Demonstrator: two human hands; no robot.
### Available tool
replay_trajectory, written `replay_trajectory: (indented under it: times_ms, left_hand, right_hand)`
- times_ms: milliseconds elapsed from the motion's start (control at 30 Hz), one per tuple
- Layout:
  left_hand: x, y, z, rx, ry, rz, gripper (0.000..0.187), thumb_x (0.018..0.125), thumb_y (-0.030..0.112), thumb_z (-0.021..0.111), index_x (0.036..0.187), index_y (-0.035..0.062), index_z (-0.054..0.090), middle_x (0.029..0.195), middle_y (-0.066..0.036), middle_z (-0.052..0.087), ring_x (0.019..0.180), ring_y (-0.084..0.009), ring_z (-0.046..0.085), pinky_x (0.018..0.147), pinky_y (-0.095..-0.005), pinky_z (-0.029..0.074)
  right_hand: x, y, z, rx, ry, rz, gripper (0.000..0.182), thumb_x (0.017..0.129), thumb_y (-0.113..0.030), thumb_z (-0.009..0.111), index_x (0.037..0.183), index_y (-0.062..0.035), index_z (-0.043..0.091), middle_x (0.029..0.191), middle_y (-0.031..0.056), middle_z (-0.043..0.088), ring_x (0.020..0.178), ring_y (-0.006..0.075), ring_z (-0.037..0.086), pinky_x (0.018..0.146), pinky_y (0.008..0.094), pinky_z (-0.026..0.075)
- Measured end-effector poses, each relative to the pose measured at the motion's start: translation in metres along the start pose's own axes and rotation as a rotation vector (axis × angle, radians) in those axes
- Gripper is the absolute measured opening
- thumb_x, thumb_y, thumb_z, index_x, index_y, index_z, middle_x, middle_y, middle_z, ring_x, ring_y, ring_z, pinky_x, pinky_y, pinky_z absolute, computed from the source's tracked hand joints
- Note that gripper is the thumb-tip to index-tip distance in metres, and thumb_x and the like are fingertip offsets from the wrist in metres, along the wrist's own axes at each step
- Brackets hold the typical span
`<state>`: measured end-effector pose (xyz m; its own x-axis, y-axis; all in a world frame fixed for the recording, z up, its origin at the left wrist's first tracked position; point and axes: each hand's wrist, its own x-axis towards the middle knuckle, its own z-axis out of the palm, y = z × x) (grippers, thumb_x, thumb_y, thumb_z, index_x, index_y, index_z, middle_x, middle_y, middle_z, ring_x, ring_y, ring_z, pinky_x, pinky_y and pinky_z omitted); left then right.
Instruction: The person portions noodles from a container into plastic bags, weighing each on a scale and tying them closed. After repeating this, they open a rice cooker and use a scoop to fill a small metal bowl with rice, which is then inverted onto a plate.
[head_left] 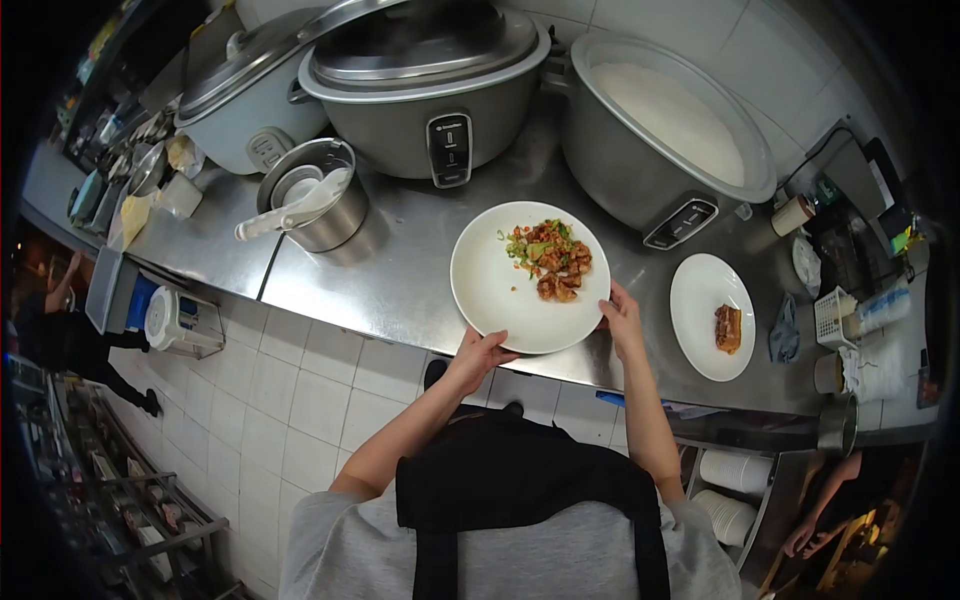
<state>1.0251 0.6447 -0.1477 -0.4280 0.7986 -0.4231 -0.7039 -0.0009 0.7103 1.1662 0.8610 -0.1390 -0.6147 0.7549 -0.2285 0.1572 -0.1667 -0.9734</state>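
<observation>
A round white plate (490, 290) is held level at the counter's front edge, between my two hands. My left hand (480, 358) grips its near rim, thumb on top and fingers underneath. At the right rim, my right hand (622, 318) is closed on the same plate. Browned meat pieces with chopped green and orange vegetables (552, 258) lie on its right half. Just right of my right hand, an oval white plate (700, 300) rests on the steel counter and carries a browned piece of food (728, 329).
Behind the plates stand a lidded rice cooker (425, 110) and an uncovered one (640, 165) full of white rice. A steel pot (340, 225) with a white-handled utensil is at left. Bowls (735, 470) are stacked under the counter. Other people (75, 335) stand far left and lower right.
</observation>
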Motion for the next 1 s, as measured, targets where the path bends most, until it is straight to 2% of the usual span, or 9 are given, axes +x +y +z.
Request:
replay_trajectory:
  times_ms: [33, 100, 200, 267, 367, 400, 667, 800, 1000]
  left_hand:
    - [-0.001, 0.006, 0.000, 0.075, -0.008, -0.068, 0.052, 0.085, 0.013, 0.053, 0.128, 0.0048, 0.025, 0.116, -0.016, 0.048, 0.101, -0.0277, 0.056, 0.080, -0.0427, 0.052]
    - [-0.011, 0.025, 0.001, 0.119, -0.007, -0.114, 0.051, 0.086, 0.019, 0.055, 0.127, 0.0049, 0.029, 0.108, -0.014, 0.052, 0.090, -0.0224, 0.059, 0.070, -0.0353, 0.053]
    - [-0.019, 0.042, -0.024, 0.565, 0.139, -0.008, 0.054, 0.082, 0.018, 0.060, 0.126, 0.0046, 0.032, 0.100, -0.009, 0.053, 0.080, -0.0150, 0.055, 0.062, -0.0242, 0.046]
    - [-0.021, 0.054, -0.043, 0.801, 0.336, 0.649, 0.049, 0.075, 0.015, 0.065, 0.118, 0.0057, 0.044, 0.093, -0.007, 0.052, 0.078, -0.0150, 0.049, 0.063, -0.0234, 0.040]
    - [-0.018, 0.090, -0.046, 1.218, 0.325, 0.944, 0.038, 0.069, 0.009, 0.067, 0.105, 0.0073, 0.057, 0.091, -0.007, 0.051, 0.084, -0.0195, 0.047, 0.069, -0.0283, 0.039]
    - [-0.016, 0.098, -0.038, 1.172, 0.309, 0.905, 0.026, 0.067, 0.007, 0.067, 0.093, 0.0083, 0.062, 0.091, -0.008, 0.050, 0.087, -0.0236, 0.046, 0.073, -0.0329, 0.039]
    - [0.037, 0.116, -0.022, 1.395, -0.021, 0.959, 0.026, 0.065, 0.011, 0.069, 0.090, 0.0090, 0.063, 0.094, -0.006, 0.050, 0.090, -0.0244, 0.046, 0.075, -0.0359, 0.037]
    - [0.069, 0.116, -0.016, 1.529, -0.085, 0.927, 0.028, 0.062, 0.012, 0.071, 0.090, 0.0089, 0.064, 0.095, -0.004, 0.050, 0.092, -0.0237, 0.046, 0.076, -0.0352, 0.036]
    - [0.100, 0.127, -0.006, 1.615, -0.125, 0.932, 0.030, 0.061, 0.015, 0.073, 0.089, 0.0083, 0.064, 0.095, -0.004, 0.051, 0.094, -0.0226, 0.045, 0.076, -0.0357, 0.034]
  right_hand:
    - [-0.002, 0.000, 0.001, 0.002, 0.015, 0.009, 0.048, 0.079, 0.004, 0.049, 0.126, -0.0012, 0.042, 0.106, 0.0099, 0.056, 0.079, 0.0139, 0.058, 0.056, 0.0248, 0.050]
    - [-0.007, -0.006, 0.012, -0.607, 0.368, -0.422, 0.039, 0.074, 0.002, 0.057, 0.112, -0.0034, 0.053, 0.094, 0.0083, 0.056, 0.082, 0.0192, 0.054, 0.069, 0.0338, 0.046]
    - [-0.023, -0.023, 0.032, -1.004, 0.364, -0.722, 0.027, 0.067, -0.004, 0.066, 0.093, -0.0066, 0.060, 0.086, 0.0077, 0.052, 0.085, 0.0241, 0.049, 0.078, 0.0378, 0.037]
    - [-0.027, -0.025, 0.046, -1.047, 0.312, -0.689, 0.022, 0.065, -0.007, 0.068, 0.086, -0.0080, 0.060, 0.087, 0.0065, 0.051, 0.086, 0.0240, 0.048, 0.079, 0.0372, 0.035]
    - [-0.024, -0.028, 0.071, -1.114, 0.249, -0.724, 0.019, 0.062, -0.010, 0.070, 0.078, -0.0091, 0.060, 0.085, 0.0040, 0.050, 0.086, 0.0228, 0.047, 0.079, 0.0372, 0.033]
    - [-0.021, -0.030, 0.078, -1.169, 0.258, -0.723, 0.019, 0.062, -0.011, 0.071, 0.077, -0.0093, 0.060, 0.085, 0.0031, 0.050, 0.086, 0.0222, 0.047, 0.079, 0.0373, 0.032]
    - [-0.002, -0.030, 0.122, -1.274, 0.207, -0.778, 0.019, 0.060, -0.012, 0.071, 0.075, -0.0069, 0.059, 0.083, 0.0047, 0.050, 0.088, 0.0214, 0.047, 0.080, 0.0397, 0.031]
    - [0.027, -0.026, 0.146, -1.289, 0.284, -0.836, 0.006, 0.067, -0.008, 0.058, 0.072, -0.0055, 0.060, 0.081, 0.0065, 0.052, 0.087, 0.0221, 0.049, 0.079, 0.0403, 0.033]
    - [0.004, -0.052, 0.106, -1.162, 0.415, -0.636, 0.020, 0.062, -0.010, 0.069, 0.080, -0.0061, 0.061, 0.084, 0.0062, 0.053, 0.088, 0.0238, 0.049, 0.076, 0.0371, 0.034]
